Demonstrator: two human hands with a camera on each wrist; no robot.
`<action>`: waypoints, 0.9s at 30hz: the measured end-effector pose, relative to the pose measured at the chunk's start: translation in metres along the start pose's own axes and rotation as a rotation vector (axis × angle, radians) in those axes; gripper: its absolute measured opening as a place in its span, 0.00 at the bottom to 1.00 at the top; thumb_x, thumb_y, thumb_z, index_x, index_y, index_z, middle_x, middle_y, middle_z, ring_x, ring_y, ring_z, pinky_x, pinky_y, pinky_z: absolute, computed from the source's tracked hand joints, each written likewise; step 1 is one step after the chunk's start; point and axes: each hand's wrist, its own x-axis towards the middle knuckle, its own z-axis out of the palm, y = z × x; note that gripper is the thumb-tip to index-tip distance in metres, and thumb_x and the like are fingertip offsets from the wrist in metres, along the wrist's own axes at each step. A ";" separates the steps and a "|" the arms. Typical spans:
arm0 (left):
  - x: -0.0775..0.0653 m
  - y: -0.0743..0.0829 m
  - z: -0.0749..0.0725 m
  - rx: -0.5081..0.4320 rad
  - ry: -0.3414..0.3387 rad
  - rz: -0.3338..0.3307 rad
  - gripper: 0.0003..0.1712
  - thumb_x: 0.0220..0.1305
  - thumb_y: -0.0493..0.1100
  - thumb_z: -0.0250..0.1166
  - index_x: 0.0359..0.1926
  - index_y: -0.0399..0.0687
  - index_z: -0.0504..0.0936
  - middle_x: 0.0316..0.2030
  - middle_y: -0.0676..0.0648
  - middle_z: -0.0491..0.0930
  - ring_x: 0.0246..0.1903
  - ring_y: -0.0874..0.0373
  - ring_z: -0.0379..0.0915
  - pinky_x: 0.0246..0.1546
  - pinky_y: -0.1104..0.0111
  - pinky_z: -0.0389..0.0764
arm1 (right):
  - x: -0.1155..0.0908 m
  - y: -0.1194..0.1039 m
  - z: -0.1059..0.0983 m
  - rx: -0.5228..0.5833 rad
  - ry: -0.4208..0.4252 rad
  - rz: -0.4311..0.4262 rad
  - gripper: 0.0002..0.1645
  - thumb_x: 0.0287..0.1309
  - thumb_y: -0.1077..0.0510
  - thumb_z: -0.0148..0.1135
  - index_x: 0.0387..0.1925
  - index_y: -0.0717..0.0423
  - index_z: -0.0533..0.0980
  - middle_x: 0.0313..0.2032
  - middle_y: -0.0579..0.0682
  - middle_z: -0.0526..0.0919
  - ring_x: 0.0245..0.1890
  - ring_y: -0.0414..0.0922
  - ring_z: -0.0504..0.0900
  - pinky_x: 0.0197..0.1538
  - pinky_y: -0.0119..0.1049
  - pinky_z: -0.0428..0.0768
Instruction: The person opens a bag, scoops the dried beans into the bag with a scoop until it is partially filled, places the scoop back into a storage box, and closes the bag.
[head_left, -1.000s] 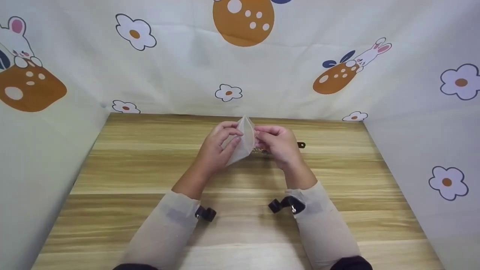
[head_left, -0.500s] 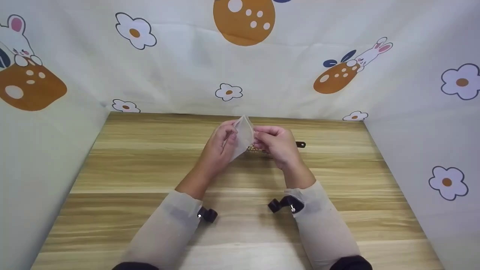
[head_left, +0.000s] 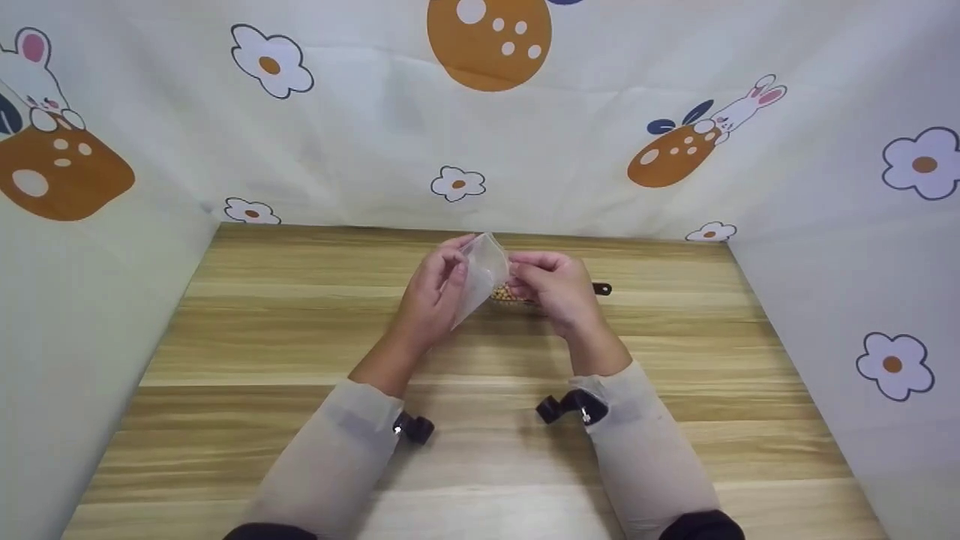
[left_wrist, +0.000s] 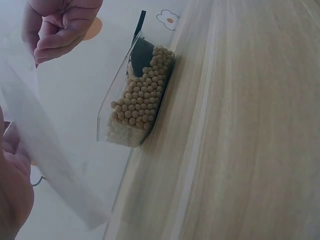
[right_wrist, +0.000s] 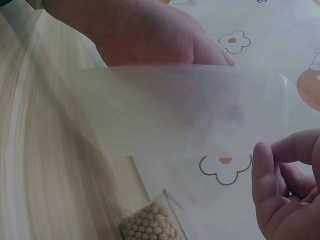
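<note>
A translucent whitish bag point(head_left: 478, 281) is raised over the table, its mouth spread apart in the head view. My left hand point(head_left: 429, 289) grips its left side, thumb toward me and fingers behind. At the opposite edge of the mouth, the thumb and forefinger of my right hand point(head_left: 556, 289) pinch the bag's rim. Beyond the bag stands a clear box point(left_wrist: 123, 137) heaped with small round beige balls point(left_wrist: 142, 95). A dark scoop point(left_wrist: 142, 56) lies in the balls, its handle sticking out behind my right hand in the head view.
The wood-grain tabletop point(head_left: 480, 465) runs back to a pale patterned cloth point(head_left: 360, 142), which also encloses both sides. A small black camera mount sits on each wrist point(head_left: 574, 407).
The bag's mouth has tipped and turned slightly as my left fingers shift on its side. More of the beige balls now shows beside it. My right hand stays nearly still.
</note>
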 end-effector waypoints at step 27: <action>0.003 0.005 -0.008 0.153 -0.012 0.049 0.11 0.82 0.44 0.57 0.49 0.42 0.81 0.70 0.49 0.80 0.71 0.56 0.76 0.74 0.62 0.79 | 0.010 -0.008 -0.052 -0.180 0.126 -0.069 0.17 0.69 0.60 0.70 0.56 0.62 0.85 0.42 0.42 0.90 0.40 0.36 0.88 0.48 0.31 0.91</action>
